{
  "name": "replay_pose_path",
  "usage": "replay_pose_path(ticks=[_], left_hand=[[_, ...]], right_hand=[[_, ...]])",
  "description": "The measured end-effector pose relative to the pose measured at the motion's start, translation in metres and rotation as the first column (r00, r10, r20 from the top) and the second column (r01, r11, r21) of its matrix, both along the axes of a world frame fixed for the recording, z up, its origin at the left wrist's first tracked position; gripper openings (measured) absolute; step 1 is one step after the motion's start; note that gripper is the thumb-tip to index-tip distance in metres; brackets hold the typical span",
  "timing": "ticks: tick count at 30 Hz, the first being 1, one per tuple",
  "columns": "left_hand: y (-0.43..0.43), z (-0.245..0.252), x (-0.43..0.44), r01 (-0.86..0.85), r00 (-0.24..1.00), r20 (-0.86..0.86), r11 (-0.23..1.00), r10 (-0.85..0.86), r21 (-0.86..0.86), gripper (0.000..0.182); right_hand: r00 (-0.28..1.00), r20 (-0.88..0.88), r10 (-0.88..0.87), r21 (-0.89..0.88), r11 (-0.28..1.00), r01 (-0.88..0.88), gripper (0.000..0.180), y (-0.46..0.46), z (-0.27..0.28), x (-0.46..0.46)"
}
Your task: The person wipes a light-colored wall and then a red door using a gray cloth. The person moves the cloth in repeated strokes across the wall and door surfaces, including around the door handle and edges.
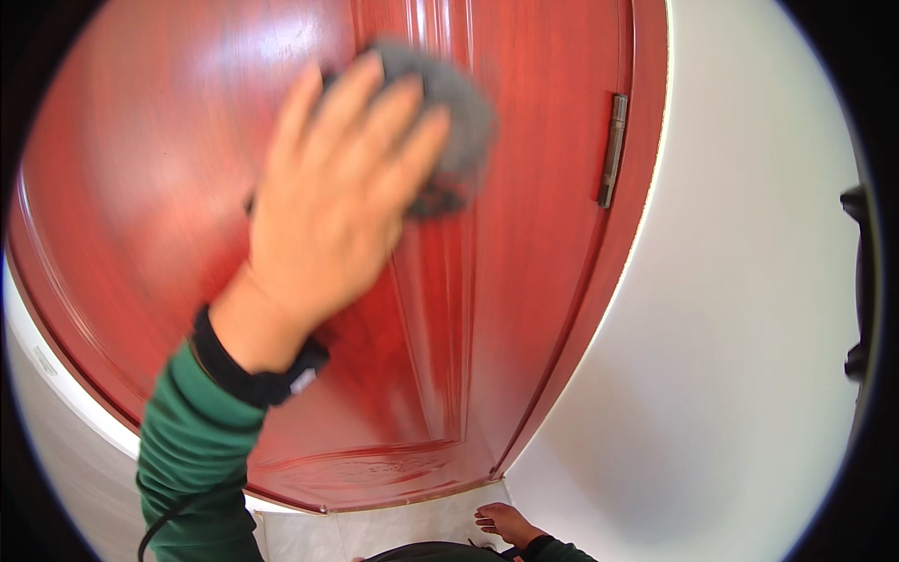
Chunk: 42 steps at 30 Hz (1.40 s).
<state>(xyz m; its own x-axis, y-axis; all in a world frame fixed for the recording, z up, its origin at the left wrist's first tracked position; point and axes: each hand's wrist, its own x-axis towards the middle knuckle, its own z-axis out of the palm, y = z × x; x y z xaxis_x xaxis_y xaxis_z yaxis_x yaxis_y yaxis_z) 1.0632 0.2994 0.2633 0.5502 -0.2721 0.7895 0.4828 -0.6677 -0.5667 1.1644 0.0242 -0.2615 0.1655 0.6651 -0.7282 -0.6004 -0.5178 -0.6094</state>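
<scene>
A glossy red wooden door (541,140) with moulded panels fills the middle and left of the view. My left hand (337,175) lies over a dark grey cloth (460,119), pressing it towards the upper part of the door; hand and cloth are blurred. The cloth sticks out beyond the fingertips and to the right of them. A black band circles the wrist above a green sleeve. Low in the view, near the floor, my right hand (506,523) hangs with its fingers loosely curled and apart, holding nothing visible.
A metal hinge (613,151) sits at the door's right edge, beside the red frame. A white wall (723,232) stands to the right, with a dark object (867,281) at the far right rim. Light floor tiles (400,527) run below the door.
</scene>
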Motion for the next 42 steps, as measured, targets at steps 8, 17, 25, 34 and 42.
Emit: replay_pose_path(ticks=[8,17,25,34,42], left_hand=[[-0.017,-0.147,-0.024,0.050,0.737,-0.675,0.994,0.029,0.097,0.049],[-0.007,-0.014,0.048,0.193,0.981,-0.042,0.978,-0.190,0.079,0.040],[-0.032,-0.095,0.074,0.176,0.924,-0.310,0.969,-0.223,-0.171,0.047],[-0.041,-0.105,0.091,0.194,0.803,-0.569,0.980,-0.178,-0.032,0.045],[-0.047,-0.043,0.115,0.187,0.980,-0.047,0.980,-0.191,-0.075,0.044]], right_hand=[[0.999,0.032,0.012,0.006,1.000,-0.012,0.032,-0.006,0.004,0.004],[1.000,0.020,0.020,0.026,0.999,-0.021,0.032,-0.002,-0.007,-0.002],[0.993,0.052,-0.105,-0.017,0.994,0.106,0.032,-0.029,0.016,0.006],[0.979,0.031,-0.203,0.000,0.979,0.203,0.033,-0.062,0.016,0.015],[0.975,0.023,-0.220,-0.006,0.975,0.221,0.031,-0.068,0.019,0.012]])
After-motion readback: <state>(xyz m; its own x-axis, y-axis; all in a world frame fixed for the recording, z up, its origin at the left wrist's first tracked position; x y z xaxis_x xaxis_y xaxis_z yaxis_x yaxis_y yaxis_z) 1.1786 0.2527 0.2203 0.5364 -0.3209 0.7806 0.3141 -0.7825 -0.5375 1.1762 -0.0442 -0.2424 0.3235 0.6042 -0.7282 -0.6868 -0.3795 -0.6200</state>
